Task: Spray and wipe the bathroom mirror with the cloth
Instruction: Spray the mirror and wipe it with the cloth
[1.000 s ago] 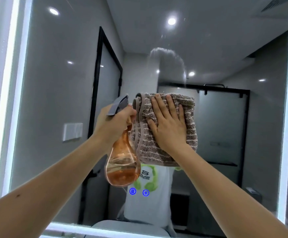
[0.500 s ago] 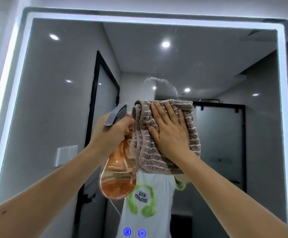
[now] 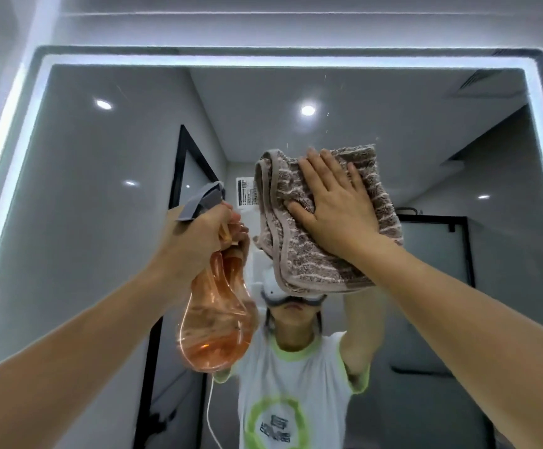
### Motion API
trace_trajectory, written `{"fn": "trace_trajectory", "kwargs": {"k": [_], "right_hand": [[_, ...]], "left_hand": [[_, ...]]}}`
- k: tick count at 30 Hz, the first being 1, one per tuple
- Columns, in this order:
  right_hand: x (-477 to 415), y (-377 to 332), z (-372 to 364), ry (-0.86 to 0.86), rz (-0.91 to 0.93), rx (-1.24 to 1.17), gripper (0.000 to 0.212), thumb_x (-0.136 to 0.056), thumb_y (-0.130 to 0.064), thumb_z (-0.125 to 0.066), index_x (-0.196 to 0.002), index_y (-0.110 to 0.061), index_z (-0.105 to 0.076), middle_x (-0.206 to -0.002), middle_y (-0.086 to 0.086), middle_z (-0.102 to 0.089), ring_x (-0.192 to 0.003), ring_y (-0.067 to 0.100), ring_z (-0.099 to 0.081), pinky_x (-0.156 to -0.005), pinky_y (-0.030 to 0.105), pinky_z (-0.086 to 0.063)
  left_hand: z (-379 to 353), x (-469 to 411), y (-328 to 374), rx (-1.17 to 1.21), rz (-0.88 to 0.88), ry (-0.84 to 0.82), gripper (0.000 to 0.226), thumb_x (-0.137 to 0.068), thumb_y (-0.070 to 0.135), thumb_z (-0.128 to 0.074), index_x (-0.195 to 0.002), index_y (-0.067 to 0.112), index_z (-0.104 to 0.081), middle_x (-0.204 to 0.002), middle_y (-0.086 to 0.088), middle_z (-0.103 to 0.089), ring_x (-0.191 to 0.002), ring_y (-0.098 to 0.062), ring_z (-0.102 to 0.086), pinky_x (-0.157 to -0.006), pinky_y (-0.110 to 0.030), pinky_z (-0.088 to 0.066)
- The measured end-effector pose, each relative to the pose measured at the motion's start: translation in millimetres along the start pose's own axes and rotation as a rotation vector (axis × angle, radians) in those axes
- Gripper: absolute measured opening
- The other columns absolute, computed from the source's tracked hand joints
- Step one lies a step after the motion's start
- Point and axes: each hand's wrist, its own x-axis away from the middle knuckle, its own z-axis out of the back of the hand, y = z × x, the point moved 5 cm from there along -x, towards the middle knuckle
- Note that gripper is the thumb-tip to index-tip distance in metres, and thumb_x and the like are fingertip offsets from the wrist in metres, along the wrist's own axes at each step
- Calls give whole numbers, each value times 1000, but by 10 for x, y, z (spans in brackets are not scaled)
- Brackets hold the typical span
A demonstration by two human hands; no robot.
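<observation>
Higher on the mirror [image 3: 95, 241] than a second ago, the cloth [image 3: 322, 254] is now pressed near the lit top edge by the right hand [image 3: 338, 212], whose fingers [image 3: 315, 170] are laid flat and slightly spread, the folded cloth showing above and below them. Beside it, the spray bottle [image 3: 215, 325] is gripped at the neck by the left hand [image 3: 198, 241], its fingers curled closed, the grey nozzle seen just above them.
</observation>
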Motion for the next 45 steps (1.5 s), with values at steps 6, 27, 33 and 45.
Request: {"fn": "trace_trajectory", "kwargs": {"k": [6,27,33,45], "right_hand": [[-202,8,24,-15,59,47,69,-91,-59,-19,-145,-27,10,-153,-8,19,-138,8,20,-110,34,17],[427,-212,-119,-137,346,-105,57,-84,-58,-5,-135,-40,14,-142,-26,13,-131,-3,21,-103,20,21],[664,411,-27,-61,61,-79,59,-80,-58,4,-134,-37,15,-141,-24,17,-133,0,21,-103,18,25],[821,709,-41,-26,-75,-11,58,-80,-56,10,-132,-36,26,-142,-20,28,-131,0,31,-100,21,31]], "left_hand": [[-23,-186,176,-43,-47,-38,10,-82,7,-53,-75,10,-58,-63,-2,-66,-56,-13,-65,-56,-23,-56],[-132,114,170,16,1,15,23,-86,-5,-44,-68,7,-53,-71,-11,-56,-70,-20,-56,-72,-27,-49],[-260,165,116,-44,25,-49,19,-85,5,-51,-70,12,-61,-59,1,-67,-57,-10,-67,-54,-20,-54],[-914,191,291,-96,-13,-75,31,-79,14,-54,-49,17,-59,-59,-6,-58,-65,-26,-56,-71,-40,-51]]}}
